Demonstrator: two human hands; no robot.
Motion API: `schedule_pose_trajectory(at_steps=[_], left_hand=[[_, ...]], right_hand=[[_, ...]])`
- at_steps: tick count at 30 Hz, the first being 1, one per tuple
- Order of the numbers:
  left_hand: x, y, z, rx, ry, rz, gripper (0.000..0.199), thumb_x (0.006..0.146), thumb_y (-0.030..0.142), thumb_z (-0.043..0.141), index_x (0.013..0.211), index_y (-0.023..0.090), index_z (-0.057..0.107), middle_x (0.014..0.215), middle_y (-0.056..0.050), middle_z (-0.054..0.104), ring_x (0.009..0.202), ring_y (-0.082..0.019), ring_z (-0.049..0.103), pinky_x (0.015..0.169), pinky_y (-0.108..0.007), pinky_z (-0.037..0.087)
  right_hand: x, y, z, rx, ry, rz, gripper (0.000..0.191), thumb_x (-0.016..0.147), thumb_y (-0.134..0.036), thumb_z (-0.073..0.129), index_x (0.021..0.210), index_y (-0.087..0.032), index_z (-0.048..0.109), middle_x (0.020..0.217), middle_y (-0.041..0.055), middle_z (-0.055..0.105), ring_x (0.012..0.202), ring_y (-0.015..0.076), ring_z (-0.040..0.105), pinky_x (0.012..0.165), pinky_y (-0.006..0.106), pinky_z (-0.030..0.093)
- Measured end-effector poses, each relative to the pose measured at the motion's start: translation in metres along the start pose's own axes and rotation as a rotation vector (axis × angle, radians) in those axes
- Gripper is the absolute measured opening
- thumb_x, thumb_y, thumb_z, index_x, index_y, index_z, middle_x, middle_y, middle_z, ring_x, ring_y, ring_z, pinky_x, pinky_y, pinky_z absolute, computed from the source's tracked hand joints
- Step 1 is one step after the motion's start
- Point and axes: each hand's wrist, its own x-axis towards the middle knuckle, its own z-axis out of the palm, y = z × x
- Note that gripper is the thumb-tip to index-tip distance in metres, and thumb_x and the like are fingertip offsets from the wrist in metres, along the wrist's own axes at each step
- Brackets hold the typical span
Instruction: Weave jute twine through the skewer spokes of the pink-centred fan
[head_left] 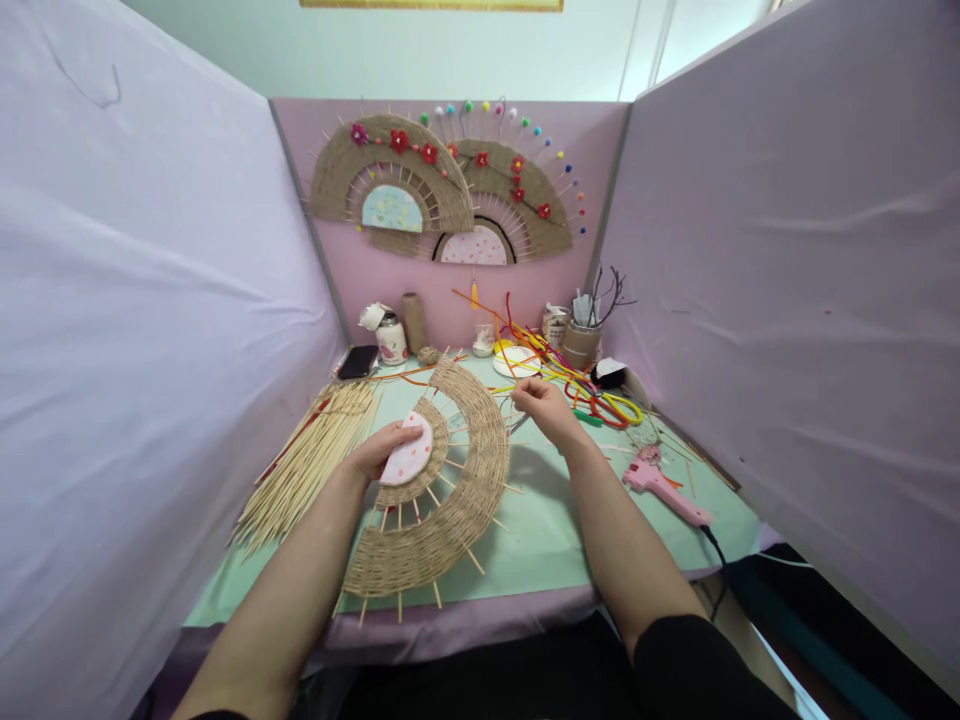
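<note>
My left hand (382, 450) grips a half-round woven fan (487, 450) at its centre, the thumb on a white half-disc with pink dots (411, 462). The fan is tilted on its side, its curved edge facing right. Twine is woven in an inner and an outer band over thin wooden sticks, whose tips poke out past the rim. Close to the fan's upper right edge, my right hand (541, 402) is closed in a pinch. Whatever lies between its fingertips is too small to make out.
Bundled thin sticks (311, 465) lie at the left, near a phone (358, 362). A pink glue gun (664, 485) with a cord rests at the right. Coloured pipe cleaners (600, 400), a white plate (517, 361) and jars sit behind. Two finished fans (390, 150) hang on the back panel.
</note>
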Motion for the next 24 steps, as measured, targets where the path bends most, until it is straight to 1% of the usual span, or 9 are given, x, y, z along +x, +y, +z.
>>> schedule_pose_trajectory(at_steps=[7,11,14,17,20,22,24], left_hand=[[0.001,-0.006,0.006,0.068,-0.125,-0.048,0.016,0.068,0.022,0.071,0.065,0.009,0.064,0.057,-0.009,0.067,0.044,-0.014,0.06,0.041,-0.019,0.042],[0.003,-0.012,0.009,0.12,-0.207,-0.082,0.019,0.066,0.026,0.073,0.065,0.009,0.065,0.058,-0.01,0.068,0.045,-0.014,0.06,0.042,-0.02,0.043],[0.004,-0.015,0.01,0.114,-0.242,-0.075,0.022,0.064,0.028,0.075,0.066,0.009,0.065,0.058,-0.01,0.068,0.045,-0.014,0.06,0.042,-0.019,0.043],[0.004,-0.016,0.01,0.084,-0.238,-0.05,0.025,0.06,0.029,0.078,0.066,0.009,0.064,0.059,-0.01,0.068,0.047,-0.014,0.061,0.044,-0.02,0.044],[0.004,-0.017,0.01,0.035,-0.217,-0.01,0.026,0.059,0.027,0.079,0.067,0.009,0.062,0.06,-0.009,0.068,0.048,-0.014,0.061,0.045,-0.02,0.045],[0.005,-0.017,0.009,0.008,-0.192,0.008,0.024,0.061,0.025,0.078,0.068,0.009,0.061,0.061,-0.009,0.068,0.048,-0.014,0.061,0.046,-0.02,0.045],[0.006,-0.017,0.008,-0.019,-0.158,0.018,0.024,0.062,0.024,0.077,0.069,0.01,0.06,0.06,-0.008,0.068,0.048,-0.014,0.061,0.046,-0.021,0.046]], right_hand=[[0.003,0.002,-0.005,0.038,0.036,-0.063,0.019,0.067,-0.036,0.067,0.066,-0.02,0.056,0.057,-0.0032,0.049,0.055,0.0101,0.041,0.053,0.025,0.032],[0.003,0.002,-0.006,0.109,0.0,-0.005,0.021,0.065,-0.036,0.068,0.071,-0.021,0.056,0.057,-0.0043,0.048,0.054,0.0098,0.042,0.052,0.024,0.033],[0.004,0.002,-0.004,0.159,-0.041,0.063,0.024,0.064,-0.038,0.069,0.073,-0.02,0.055,0.056,-0.0058,0.046,0.05,0.0081,0.04,0.051,0.023,0.033],[0.004,0.003,0.001,0.231,-0.021,0.098,0.029,0.064,-0.041,0.069,0.075,-0.021,0.051,0.055,-0.0072,0.043,0.048,0.0071,0.037,0.049,0.023,0.031],[0.004,0.004,0.008,0.332,0.023,0.12,0.037,0.065,-0.047,0.069,0.074,-0.023,0.044,0.051,-0.0089,0.036,0.044,0.007,0.03,0.046,0.022,0.026],[0.004,0.004,0.012,0.378,0.014,0.134,0.041,0.066,-0.054,0.067,0.072,-0.023,0.041,0.05,-0.0093,0.029,0.042,0.0071,0.024,0.044,0.022,0.022],[0.004,0.003,0.012,0.407,-0.027,0.13,0.043,0.066,-0.058,0.065,0.07,-0.023,0.042,0.049,-0.0091,0.024,0.042,0.0076,0.022,0.043,0.023,0.02]])
